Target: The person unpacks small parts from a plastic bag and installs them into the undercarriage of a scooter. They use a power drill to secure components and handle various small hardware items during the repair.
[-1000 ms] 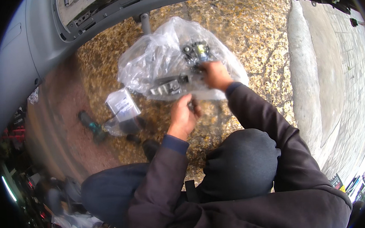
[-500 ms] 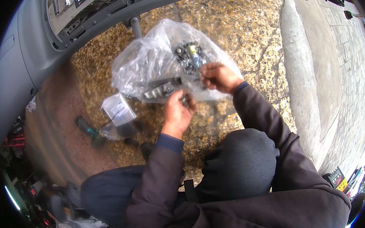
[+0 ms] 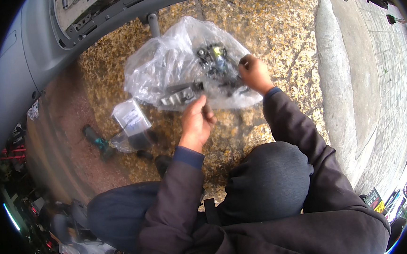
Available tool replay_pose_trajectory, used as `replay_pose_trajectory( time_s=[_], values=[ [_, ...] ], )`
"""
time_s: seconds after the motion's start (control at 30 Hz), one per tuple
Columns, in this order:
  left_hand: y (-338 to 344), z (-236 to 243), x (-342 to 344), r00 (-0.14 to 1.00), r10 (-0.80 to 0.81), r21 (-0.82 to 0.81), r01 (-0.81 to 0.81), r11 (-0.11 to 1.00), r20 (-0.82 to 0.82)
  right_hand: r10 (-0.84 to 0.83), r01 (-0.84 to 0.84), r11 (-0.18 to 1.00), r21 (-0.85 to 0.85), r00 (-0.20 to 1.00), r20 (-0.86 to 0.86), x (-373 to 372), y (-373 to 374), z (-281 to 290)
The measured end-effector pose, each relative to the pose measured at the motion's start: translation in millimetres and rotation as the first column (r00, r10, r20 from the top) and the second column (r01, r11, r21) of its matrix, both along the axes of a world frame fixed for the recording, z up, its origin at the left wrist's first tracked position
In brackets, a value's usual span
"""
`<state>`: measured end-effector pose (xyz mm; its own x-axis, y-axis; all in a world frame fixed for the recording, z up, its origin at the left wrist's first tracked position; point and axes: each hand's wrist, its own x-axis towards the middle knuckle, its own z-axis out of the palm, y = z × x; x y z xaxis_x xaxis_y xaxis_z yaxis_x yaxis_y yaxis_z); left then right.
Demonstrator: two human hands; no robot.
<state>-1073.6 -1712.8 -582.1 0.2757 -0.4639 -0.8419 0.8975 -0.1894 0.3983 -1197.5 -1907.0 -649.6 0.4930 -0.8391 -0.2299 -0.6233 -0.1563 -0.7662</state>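
Cluster of dark mechanical parts (image 3: 214, 60) with a yellowish patch lies toward the far right of a crumpled clear plastic bag (image 3: 154, 64); whether inside or on top cannot be determined. An elongated black-and-silver part (image 3: 180, 96) lies at the bag's near side. Over the last second, the right hand (image 3: 256, 73) has shifted from the cluster to the bag's right edge. In the inspector's judgement, it has left off handling the cluster, which is now less covered.

Right hand: thumb and fingers bent together, forearm reaching up from the near right; what, if anything, is pinched between them cannot be told. Left hand (image 3: 196, 122): thumb extended toward the elongated part, fingers curled; whether they clamp anything cannot be told.

To the left, on speckled ground (image 3: 292, 40), are a white labelled packet (image 3: 131, 117) and a teal-and-black tool (image 3: 98, 143). A grey panel (image 3: 12, 60) stands at far left.
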Motion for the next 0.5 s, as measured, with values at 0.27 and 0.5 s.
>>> replay_pose_trajectory(
  time_s=[0.27, 0.5],
  values=[
    [2, -4, 0, 0.998, 0.048, 0.017, -0.048, 0.999, -0.026, 0.141, -0.16, 0.966, -0.201, 0.984, -0.108, 8, -2, 5],
    [6, -3, 3, 0.995, 0.07, -0.003, -0.07, 0.998, -0.066, 0.298, -0.315, 0.887, -0.338, 0.949, -0.102, 38, -20, -1]
  ],
)
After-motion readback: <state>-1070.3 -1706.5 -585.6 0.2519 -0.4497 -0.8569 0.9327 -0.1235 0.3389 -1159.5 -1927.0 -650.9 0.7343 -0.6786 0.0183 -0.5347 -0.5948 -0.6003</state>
